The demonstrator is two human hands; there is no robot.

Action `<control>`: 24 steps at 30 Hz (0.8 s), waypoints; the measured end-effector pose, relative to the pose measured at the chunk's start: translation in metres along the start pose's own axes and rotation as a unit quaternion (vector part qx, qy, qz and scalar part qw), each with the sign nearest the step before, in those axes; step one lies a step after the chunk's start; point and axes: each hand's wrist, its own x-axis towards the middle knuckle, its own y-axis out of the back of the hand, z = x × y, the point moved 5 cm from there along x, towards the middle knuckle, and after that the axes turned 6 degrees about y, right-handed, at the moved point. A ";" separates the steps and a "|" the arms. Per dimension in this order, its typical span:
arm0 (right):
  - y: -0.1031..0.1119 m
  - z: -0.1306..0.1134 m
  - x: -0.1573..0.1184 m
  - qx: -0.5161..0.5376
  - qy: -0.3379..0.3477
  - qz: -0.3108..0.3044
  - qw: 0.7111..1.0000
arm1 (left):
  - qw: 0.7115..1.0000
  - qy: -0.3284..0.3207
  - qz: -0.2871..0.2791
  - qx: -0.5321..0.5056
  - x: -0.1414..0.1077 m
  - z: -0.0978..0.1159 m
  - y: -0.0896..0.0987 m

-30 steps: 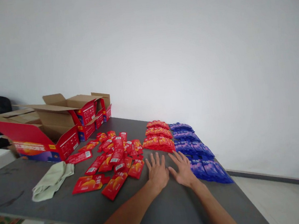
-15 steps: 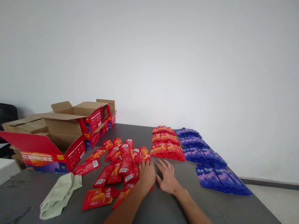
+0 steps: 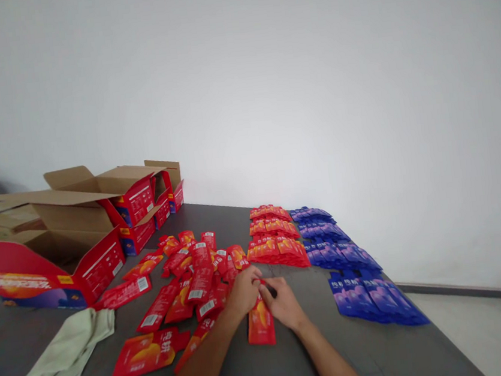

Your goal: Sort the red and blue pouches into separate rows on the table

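A red sachet [image 3: 261, 328] with an orange fruit print lies between my hands, its printed side up. My left hand [image 3: 245, 291] has its fingers curled on the top left of that sachet. On the top right corner my right hand [image 3: 284, 302] pinches with thumb and fingers, partly hiding the upper end. Left of my hands spreads a loose heap of red sachets [image 3: 200, 273], some showing barcodes. Beyond them stand overlapping rows of red sachets [image 3: 277, 250]. Rows of blue sachets [image 3: 343, 254] run along the right side of the table.
Red cardboard boxes [image 3: 101, 268] with raised flaps stand at the left and back left. A pale green cloth [image 3: 64, 357] lies near the front left of the dark grey table [image 3: 346, 352]. Behind everything rises a white wall [image 3: 284, 87].
Both hands have come together on one red sachet, now lying in front of me between them. The view has shifted slightly, so the boxes and cloth appear farther left.
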 end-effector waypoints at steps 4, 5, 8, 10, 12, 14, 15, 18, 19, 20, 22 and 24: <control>-0.004 0.009 -0.006 0.166 -0.087 -0.002 0.982 | 0.983 0.042 -0.017 -0.176 0.002 -0.003 0.005; -0.005 0.010 -0.008 0.203 -0.106 -0.002 0.974 | 0.976 0.049 -0.022 -0.210 0.001 -0.004 0.006; -0.006 0.009 -0.013 0.277 -0.137 0.019 0.951 | 0.970 0.060 -0.045 -0.233 -0.003 -0.006 0.006; -0.005 0.008 -0.015 0.293 -0.140 0.040 0.945 | 0.980 0.061 -0.057 -0.183 -0.006 -0.006 0.001; -0.004 0.008 -0.015 0.289 -0.133 0.062 0.946 | 0.989 0.054 -0.048 -0.126 -0.008 -0.005 -0.003; -0.003 0.009 -0.015 0.271 -0.122 0.083 0.951 | 0.995 0.036 -0.020 -0.089 -0.008 -0.001 -0.005; -0.002 0.010 -0.015 0.260 -0.118 0.094 0.954 | 0.997 0.023 -0.004 -0.074 -0.009 0.002 -0.004; 0.001 0.010 -0.015 0.238 -0.116 0.121 0.957 | 0.999 -0.014 0.031 -0.021 -0.012 0.015 -0.001; 0.001 0.009 -0.015 0.241 -0.119 0.123 0.955 | 0.999 -0.021 0.035 -0.005 -0.014 0.018 0.001; 0.000 0.008 -0.016 0.250 -0.121 0.122 0.953 | 0.999 -0.025 0.036 0.009 -0.015 0.022 0.003; -0.001 0.005 -0.016 0.279 -0.122 0.118 0.945 | 0.999 -0.027 0.036 0.028 -0.018 0.027 0.006; -0.002 0.001 -0.016 0.304 -0.116 0.110 0.939 | 0.998 -0.033 0.036 0.028 -0.020 0.030 0.009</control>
